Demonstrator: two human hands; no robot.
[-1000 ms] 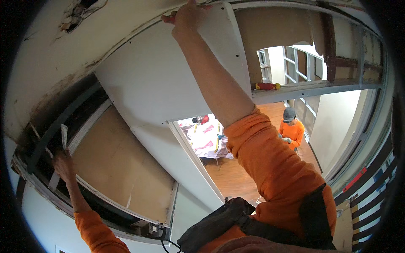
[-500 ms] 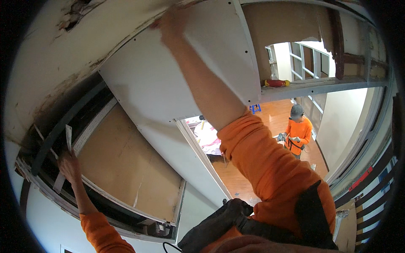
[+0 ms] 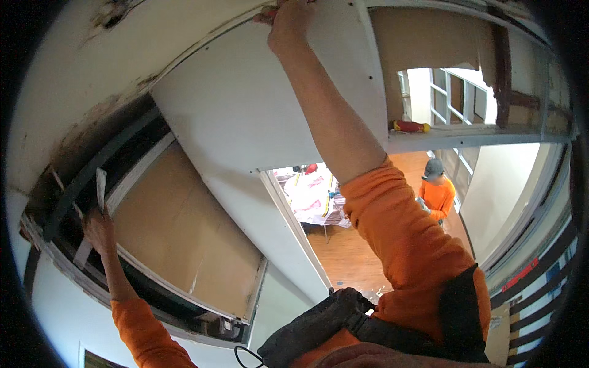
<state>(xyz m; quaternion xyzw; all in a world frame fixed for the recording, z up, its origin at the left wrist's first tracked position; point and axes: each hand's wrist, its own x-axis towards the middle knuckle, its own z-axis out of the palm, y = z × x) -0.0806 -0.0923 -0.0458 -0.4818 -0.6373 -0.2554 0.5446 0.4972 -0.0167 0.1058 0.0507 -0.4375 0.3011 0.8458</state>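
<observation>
A large white wall panel (image 3: pixel 245 104) with dark screw heads along its edges slants across the middle. High on it, against the ceiling joint, my right hand (image 3: pixel 293 21) touches the panel's upper edge. Its fingers reach out to the left, partly cut off by the picture's top. At the left, my left hand (image 3: pixel 99 230) is closed at the edge of an open wall frame (image 3: pixel 138 172). A thin pale strip (image 3: pixel 101 187) sticks up beside its fingers. What lies inside that grip is hidden.
A red and yellow screwdriver (image 3: pixel 411 127) lies on the ledge right of the panel. Through the doorway, a person in orange (image 3: pixel 437 196) stands on the wooden floor (image 3: pixel 343 257) near a covered table (image 3: pixel 310 196). Damaged ceiling (image 3: pixel 116 116) is overhead; dark slats (image 3: pixel 540 300) stand at right.
My right hand has moved right along the panel's upper edge. The view has shifted slightly, and more of the covered table shows. My left hand stays at the frame.
</observation>
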